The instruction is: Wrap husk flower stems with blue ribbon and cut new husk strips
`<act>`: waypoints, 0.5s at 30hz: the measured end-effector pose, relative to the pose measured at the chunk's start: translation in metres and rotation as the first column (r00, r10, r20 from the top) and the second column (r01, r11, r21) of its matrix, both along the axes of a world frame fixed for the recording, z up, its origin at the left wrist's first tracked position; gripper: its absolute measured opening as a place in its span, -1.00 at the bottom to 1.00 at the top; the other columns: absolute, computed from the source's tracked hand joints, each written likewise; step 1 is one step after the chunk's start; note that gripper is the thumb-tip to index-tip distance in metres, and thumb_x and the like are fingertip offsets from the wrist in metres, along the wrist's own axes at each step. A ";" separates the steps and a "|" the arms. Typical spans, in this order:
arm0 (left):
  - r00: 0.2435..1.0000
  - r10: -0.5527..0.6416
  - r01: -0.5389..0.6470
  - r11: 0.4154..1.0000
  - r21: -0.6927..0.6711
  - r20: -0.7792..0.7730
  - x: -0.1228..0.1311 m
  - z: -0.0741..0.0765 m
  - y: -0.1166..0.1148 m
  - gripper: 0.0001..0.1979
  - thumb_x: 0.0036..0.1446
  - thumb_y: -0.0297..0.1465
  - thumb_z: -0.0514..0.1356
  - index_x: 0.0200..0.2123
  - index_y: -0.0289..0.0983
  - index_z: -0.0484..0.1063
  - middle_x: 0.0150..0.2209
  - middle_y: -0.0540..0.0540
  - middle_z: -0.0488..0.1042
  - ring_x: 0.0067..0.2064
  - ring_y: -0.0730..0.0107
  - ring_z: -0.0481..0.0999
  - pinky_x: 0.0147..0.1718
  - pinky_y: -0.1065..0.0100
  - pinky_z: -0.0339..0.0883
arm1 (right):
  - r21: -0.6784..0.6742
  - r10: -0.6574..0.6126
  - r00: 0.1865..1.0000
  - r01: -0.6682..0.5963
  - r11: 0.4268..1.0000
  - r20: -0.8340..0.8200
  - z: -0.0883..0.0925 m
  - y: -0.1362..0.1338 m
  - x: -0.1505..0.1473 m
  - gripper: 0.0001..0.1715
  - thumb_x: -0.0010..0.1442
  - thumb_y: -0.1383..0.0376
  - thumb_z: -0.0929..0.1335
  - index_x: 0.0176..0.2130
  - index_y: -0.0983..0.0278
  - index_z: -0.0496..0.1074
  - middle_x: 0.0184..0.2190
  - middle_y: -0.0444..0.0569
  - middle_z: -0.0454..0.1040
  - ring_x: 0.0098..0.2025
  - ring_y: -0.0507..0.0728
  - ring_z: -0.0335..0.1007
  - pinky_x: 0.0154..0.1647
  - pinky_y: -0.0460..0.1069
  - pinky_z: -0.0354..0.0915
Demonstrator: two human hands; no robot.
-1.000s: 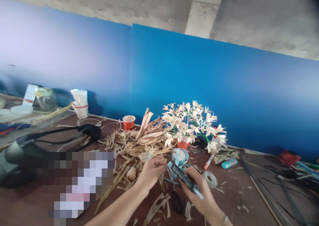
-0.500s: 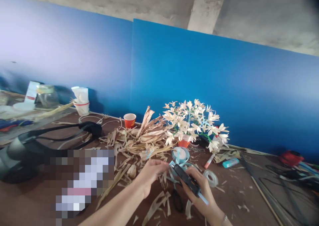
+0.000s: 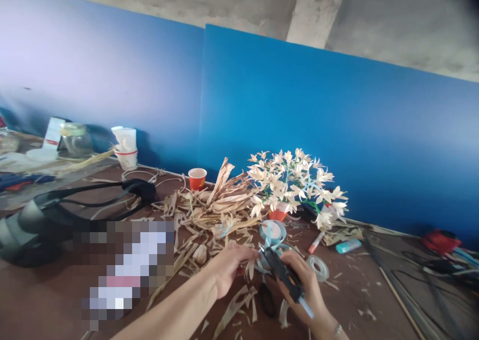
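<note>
My right hand (image 3: 305,277) is wrapped round a black hot glue gun (image 3: 282,272), with a pale glue stick (image 3: 307,308) poking out of its back end. The gun's nozzle points up and left, close to the fingertips of my left hand (image 3: 234,262). Those fingers are pinched together; what they hold is too small and hidden to make out. Just beyond both hands lies a roll of light blue ribbon (image 3: 275,231), its loose loops running behind the gun. A pale husk petal (image 3: 250,268) shows under the left fingers. Dark-handled scissors (image 3: 267,300) lie below, partly covered.
Dried corn husks (image 3: 228,200) heap behind my left hand. White husk flowers (image 3: 292,180) stand in a red paper cup (image 3: 279,212); another red cup (image 3: 197,178) stands left. Clear tape (image 3: 318,268), a marker (image 3: 316,242) and a turquoise tube (image 3: 348,246) lie right. Black headgear (image 3: 30,230) lies left.
My left fingertips and the gun's nozzle stay close together, with the left hand turned slightly. The whole view has shifted a little; the objects on the table stay put.
</note>
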State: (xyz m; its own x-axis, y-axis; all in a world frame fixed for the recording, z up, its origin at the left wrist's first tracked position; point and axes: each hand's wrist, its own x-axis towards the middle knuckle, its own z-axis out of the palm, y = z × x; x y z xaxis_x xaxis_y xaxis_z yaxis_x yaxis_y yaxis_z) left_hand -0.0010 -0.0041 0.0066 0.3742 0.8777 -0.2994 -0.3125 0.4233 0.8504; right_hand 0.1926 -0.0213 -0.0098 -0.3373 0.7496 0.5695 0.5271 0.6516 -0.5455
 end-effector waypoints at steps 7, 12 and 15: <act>0.998 0.058 -0.058 0.998 -0.013 0.011 0.000 -0.004 0.001 -0.90 -0.30 -0.44 0.25 -0.69 -0.37 0.42 -0.71 0.02 0.35 -0.62 0.52 0.27 -0.55 0.42 0.11 | 0.046 0.038 0.997 -0.041 0.998 0.062 0.005 0.001 0.001 -0.82 0.00 0.41 0.26 -0.30 0.26 0.27 -0.36 -0.01 0.35 -0.33 0.12 0.32 -0.33 -0.03 0.27; 0.998 0.056 -0.057 0.998 -0.032 -0.022 0.000 0.001 0.000 -0.93 -0.31 -0.47 0.23 -0.69 -0.37 0.43 -0.71 0.01 0.36 -0.63 0.51 0.27 -0.56 0.43 0.11 | 0.058 0.029 0.993 -0.036 0.998 0.115 0.015 -0.002 -0.001 -0.85 0.00 0.44 0.27 -0.33 0.27 0.28 -0.40 -0.01 0.36 -0.37 0.11 0.31 -0.39 -0.05 0.26; 0.996 0.067 -0.068 0.998 -0.019 -0.060 0.000 0.004 -0.001 -0.93 -0.30 -0.46 0.24 -0.69 -0.36 0.44 -0.69 0.00 0.39 -0.60 0.50 0.29 -0.54 0.44 0.10 | 0.087 0.014 0.992 -0.025 0.996 0.126 0.015 -0.001 0.001 -0.83 -0.01 0.44 0.28 -0.33 0.27 0.28 -0.40 0.00 0.37 -0.37 0.11 0.33 -0.40 -0.05 0.26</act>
